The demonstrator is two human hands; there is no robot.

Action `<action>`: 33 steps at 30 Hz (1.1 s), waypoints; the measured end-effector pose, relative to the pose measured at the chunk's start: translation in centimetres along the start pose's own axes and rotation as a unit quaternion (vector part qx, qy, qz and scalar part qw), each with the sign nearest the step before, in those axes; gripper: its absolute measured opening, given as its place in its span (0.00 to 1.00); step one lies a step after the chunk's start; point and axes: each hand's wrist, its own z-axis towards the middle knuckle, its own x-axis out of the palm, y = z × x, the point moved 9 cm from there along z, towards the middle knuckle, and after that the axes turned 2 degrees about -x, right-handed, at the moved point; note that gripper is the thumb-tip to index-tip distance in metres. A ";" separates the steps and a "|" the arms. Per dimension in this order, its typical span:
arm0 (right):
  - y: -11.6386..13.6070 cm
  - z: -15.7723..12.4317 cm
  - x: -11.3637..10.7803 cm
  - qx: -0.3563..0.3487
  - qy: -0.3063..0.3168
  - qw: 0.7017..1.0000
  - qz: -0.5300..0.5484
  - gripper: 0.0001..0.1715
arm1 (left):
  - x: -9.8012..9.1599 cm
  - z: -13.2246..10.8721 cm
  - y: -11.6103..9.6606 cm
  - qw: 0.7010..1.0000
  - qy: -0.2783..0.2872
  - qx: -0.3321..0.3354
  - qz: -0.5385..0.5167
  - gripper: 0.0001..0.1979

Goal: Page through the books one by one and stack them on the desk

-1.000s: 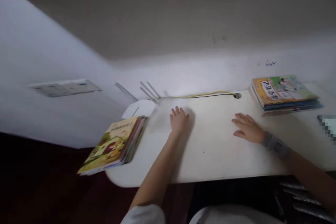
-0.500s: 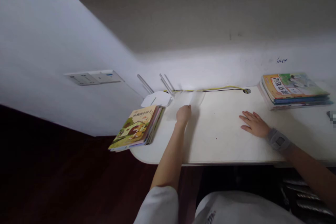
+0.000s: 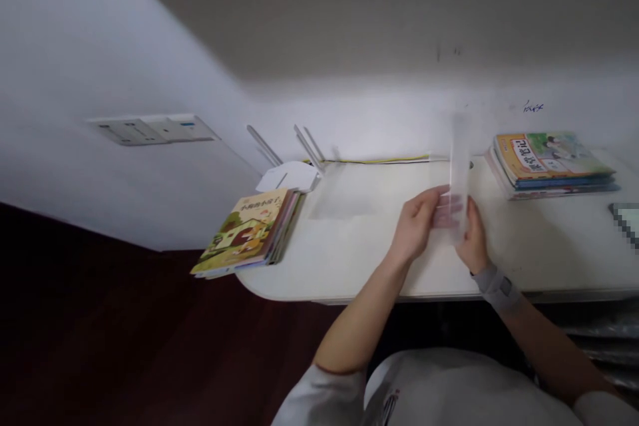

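Above the white desk, a clear plastic sheet with a whiter, frosted strip stands upright between my two hands. My left hand grips its left side, and some of those fingers show pinkish through the plastic. At the lower right edge, my right hand is closed on the same sheet, thumb up; a grey watch sits on that wrist. More clear plastic lies flat on the desk to the left, its outline faint.
A stack of picture books lies at the desk's left end, before a white router with several antennas. Another book stack is at the right. A yellow cable runs along the wall; a wall socket is at left.
My left hand has lifted a clear plastic sheet off the desk and brought it right. My right hand, flat on the desk before, now holds it too.
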 end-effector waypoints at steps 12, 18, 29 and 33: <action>2.1 -6.4 -5.5 -0.206 0.035 0.975 -0.077 0.23 | -13.6 -5.4 4.7 0.932 -0.185 0.014 0.311 0.19; 4.8 -6.4 -1.9 -0.094 0.071 0.990 0.071 0.27 | -4.8 -5.6 4.8 0.970 0.006 0.031 0.241 0.28; -6.9 -6.6 -10.3 0.061 -0.131 0.988 -0.061 0.41 | -2.2 -6.0 11.2 0.621 0.141 0.185 0.748 0.31; -1.3 -7.1 -5.5 -0.112 0.041 0.982 -0.148 0.34 | -2.6 -4.8 10.1 0.629 0.171 0.181 0.737 0.29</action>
